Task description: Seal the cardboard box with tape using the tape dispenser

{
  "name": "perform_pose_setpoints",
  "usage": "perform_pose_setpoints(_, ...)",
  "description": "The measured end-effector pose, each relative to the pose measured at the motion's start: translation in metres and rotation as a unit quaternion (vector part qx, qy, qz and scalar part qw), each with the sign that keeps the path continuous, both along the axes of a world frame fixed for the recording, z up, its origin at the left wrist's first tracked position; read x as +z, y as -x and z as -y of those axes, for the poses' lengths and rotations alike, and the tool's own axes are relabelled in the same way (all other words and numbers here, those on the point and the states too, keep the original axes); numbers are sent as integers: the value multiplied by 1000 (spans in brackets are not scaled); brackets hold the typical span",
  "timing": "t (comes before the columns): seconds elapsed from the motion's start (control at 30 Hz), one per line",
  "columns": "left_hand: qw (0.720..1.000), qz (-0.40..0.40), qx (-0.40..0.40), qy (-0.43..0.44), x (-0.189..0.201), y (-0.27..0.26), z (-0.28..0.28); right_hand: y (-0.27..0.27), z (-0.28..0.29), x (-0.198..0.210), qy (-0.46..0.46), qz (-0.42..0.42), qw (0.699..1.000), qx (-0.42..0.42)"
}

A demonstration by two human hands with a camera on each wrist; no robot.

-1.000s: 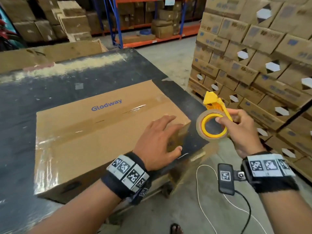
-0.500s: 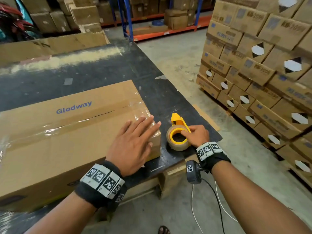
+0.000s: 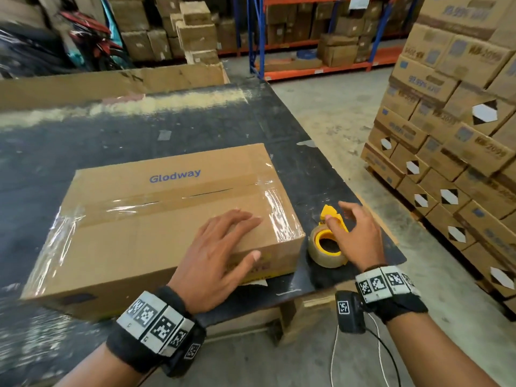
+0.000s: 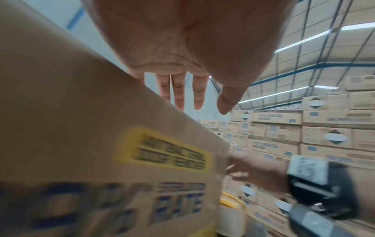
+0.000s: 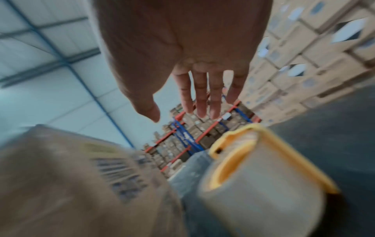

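Note:
A flat cardboard box (image 3: 156,208) printed "Glodway" lies on the dark table (image 3: 195,127), with clear tape along its top seam and over its right end. My left hand (image 3: 223,244) rests flat on the box's near right corner, fingers straight; the left wrist view shows the box side (image 4: 101,144) under the left hand (image 4: 182,48). The yellow tape dispenser (image 3: 328,241) with its roll lies on the table just right of the box. My right hand (image 3: 357,233) hovers over it with fingers spread, holding nothing. In the right wrist view the dispenser (image 5: 261,184) sits below the open right hand (image 5: 192,64).
A tall pallet stack of cardboard cartons (image 3: 452,135) stands to the right across a concrete aisle. Blue and orange shelving (image 3: 321,37) with boxes runs along the back. A long cardboard sheet (image 3: 111,82) lies behind the table. A white cable (image 3: 335,356) hangs from my right wrist.
My right hand brought the dispenser down from the air to the table beside the box and has let go of it, fingers now spread. The left hand stayed on the box corner.

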State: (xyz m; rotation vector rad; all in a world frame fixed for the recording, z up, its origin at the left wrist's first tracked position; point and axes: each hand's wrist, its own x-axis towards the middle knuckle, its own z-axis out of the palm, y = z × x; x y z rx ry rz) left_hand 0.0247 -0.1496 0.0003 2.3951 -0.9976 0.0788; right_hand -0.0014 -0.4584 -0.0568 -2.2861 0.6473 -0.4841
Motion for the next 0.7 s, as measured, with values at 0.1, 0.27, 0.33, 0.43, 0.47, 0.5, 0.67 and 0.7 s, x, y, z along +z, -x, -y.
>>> perform_pose_setpoints(0.1,997,6,82,0,-3,9,-65,8,-46,29,47,98,987,122)
perform_pose_setpoints(0.27,963,52,263,-13,-9,17,-186,5,-92,34,120,80,968,204)
perform_pose_setpoints(0.33,945,49,319,-46,-13,17,-222,4,-105,33,125,61,969,205)
perform_pose_setpoints(0.43,946,-10,321,-48,-24,20,-247,4,-116,28,106,31,975,195)
perform_pose_setpoints(0.47,950,-22,309,-37,-29,21,-249,4,-119,28,110,26,976,188)
perform_pose_setpoints(0.5,953,-33,300,-24,-32,22,-250,4,-120,28,116,21,977,179)
perform_pose_setpoints(0.67,953,-46,298,40,-36,24,-248,6,-123,29,122,9,980,158)
perform_pose_setpoints(0.7,953,-51,294,47,-34,25,-247,6,-125,33,116,2,981,154)
